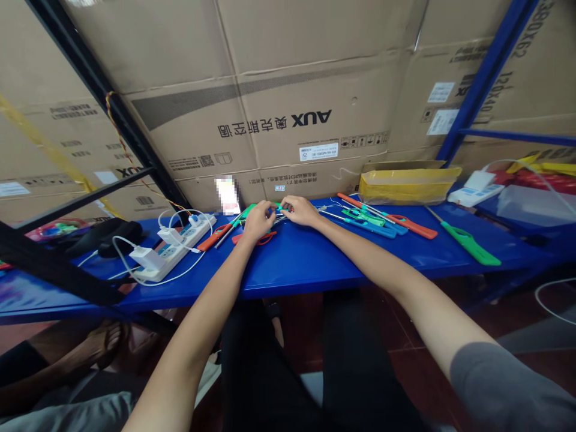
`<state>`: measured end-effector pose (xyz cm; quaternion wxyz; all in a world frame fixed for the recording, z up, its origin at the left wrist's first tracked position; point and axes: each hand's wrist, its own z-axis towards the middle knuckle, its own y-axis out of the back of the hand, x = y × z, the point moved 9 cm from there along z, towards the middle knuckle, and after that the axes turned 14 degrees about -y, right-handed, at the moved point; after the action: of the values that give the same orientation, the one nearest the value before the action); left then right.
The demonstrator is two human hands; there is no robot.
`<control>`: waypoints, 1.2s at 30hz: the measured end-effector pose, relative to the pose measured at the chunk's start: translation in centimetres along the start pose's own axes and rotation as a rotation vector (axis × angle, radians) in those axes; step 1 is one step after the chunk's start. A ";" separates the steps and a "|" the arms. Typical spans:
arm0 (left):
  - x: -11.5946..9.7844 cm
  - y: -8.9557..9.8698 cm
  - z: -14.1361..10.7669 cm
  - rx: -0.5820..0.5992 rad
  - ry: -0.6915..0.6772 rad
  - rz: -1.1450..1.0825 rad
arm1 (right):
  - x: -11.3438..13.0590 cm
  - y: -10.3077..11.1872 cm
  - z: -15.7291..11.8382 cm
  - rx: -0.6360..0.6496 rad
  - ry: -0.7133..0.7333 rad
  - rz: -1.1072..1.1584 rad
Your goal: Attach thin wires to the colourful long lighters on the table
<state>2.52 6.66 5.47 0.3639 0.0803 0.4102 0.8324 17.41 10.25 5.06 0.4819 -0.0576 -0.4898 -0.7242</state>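
My left hand [260,219] and my right hand [300,210] are close together at the back of the blue shelf, fingers curled in a pinch. A small green piece [278,206] shows between the fingertips; which hand grips it is unclear. Thin pale wires or rods [282,218] lie just below. Under my left hand an orange-red handle [266,239] sticks out, with an orange stick lighter [215,237] to its left. Right of my right hand lie several long-necked stick lighters, among them a blue one [373,227], an orange one [411,226] and a green one [470,243].
A white power strip [180,247] with plugged-in chargers and looping cables stands left. A blurred bright phone-like screen [228,195] leans against the large cardboard box [279,78]. A yellow-taped carton [409,185] sits back right. Another person's foot [105,342] shows lower left.
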 end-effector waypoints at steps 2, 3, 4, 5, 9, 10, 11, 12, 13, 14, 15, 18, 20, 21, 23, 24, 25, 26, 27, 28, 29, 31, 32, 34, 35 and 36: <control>0.0 0.0 0.0 0.006 -0.012 0.002 | 0.0 -0.2 0.1 0.013 0.003 0.012; 0.0 0.1 0.0 0.008 -0.016 0.002 | 0.1 -0.2 0.1 0.020 0.004 0.018; 0.0 0.1 0.0 0.010 -0.020 0.001 | 0.0 -0.3 0.1 0.028 0.003 0.025; 0.0 0.1 0.0 0.012 -0.023 0.000 | 0.0 -0.3 0.2 0.034 0.000 0.031; -0.1 0.3 -0.1 -0.002 -0.030 0.000 | 0.0 -0.3 0.1 0.057 -0.015 0.051; -0.1 0.4 -0.1 -0.010 -0.029 0.003 | 0.0 -0.3 0.1 0.064 -0.020 0.055; -0.1 0.5 -0.1 -0.018 -0.028 0.006 | 0.0 -0.3 0.1 0.073 -0.026 0.058; -0.1 0.6 -0.1 -0.024 -0.027 0.009 | 0.0 -0.4 0.1 0.083 -0.033 0.061; -0.1 0.6 -0.2 -0.028 -0.024 0.011 | 0.0 -0.4 0.0 0.092 -0.039 0.061; 0.0 0.7 -0.2 -0.033 -0.021 0.012 | 0.0 -0.5 0.0 0.099 -0.041 0.059; 0.0 0.7 -0.2 -0.037 -0.018 0.011 | 0.0 -0.6 0.0 0.102 -0.041 0.054; 0.2 0.8 -0.2 -0.048 -0.002 0.004 | 0.1 -0.6 0.0 0.095 -0.029 0.038; 0.4 0.8 -0.3 -0.053 0.009 0.002 | 0.1 -0.6 0.0 0.092 -0.017 0.043; 0.4 0.8 -0.3 -0.055 0.013 0.003 | 0.1 -0.5 0.0 0.092 -0.012 0.049; 0.5 0.8 -0.3 -0.059 0.015 0.007 | 0.0 -0.5 0.0 0.094 -0.009 0.054; 0.5 0.9 -0.3 -0.061 0.014 0.009 | 0.0 -0.5 0.0 0.093 -0.011 0.053; 0.5 0.9 -0.3 -0.063 0.012 0.009 | -0.1 -0.4 0.1 0.090 -0.014 0.050; 0.5 0.9 -0.3 -0.064 0.010 0.010 | -0.1 -0.4 0.1 0.088 -0.017 0.047; 0.5 0.9 -0.3 -0.065 0.009 0.009 | -0.2 -0.3 0.2 0.085 -0.019 0.047; 0.6 0.9 -0.3 -0.066 0.008 0.008 | -0.2 -0.3 0.2 0.080 -0.021 0.049; 0.6 0.9 -0.3 -0.066 0.010 0.008 | -0.2 -0.2 0.3 0.076 -0.024 0.053; 0.8 0.9 -0.4 -0.068 0.017 0.008 | -0.2 -0.1 0.4 0.070 -0.029 0.062; 0.9 0.9 -0.4 -0.069 0.021 0.008 | -0.2 0.0 0.4 0.069 -0.030 0.065; 1.0 0.9 -0.5 -0.073 0.024 0.011 | -0.2 0.0 0.4 0.069 -0.028 0.064; 1.0 0.9 -0.5 -0.076 0.021 0.014 | -0.2 0.0 0.4 0.070 -0.027 0.061; 1.0 1.0 -0.5 -0.078 0.018 0.017 | -0.2 0.0 0.4 0.068 -0.029 0.059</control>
<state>1.07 6.66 5.72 0.3560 0.0618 0.3800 0.8515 17.35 10.70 5.15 0.4977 -0.0661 -0.5191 -0.6917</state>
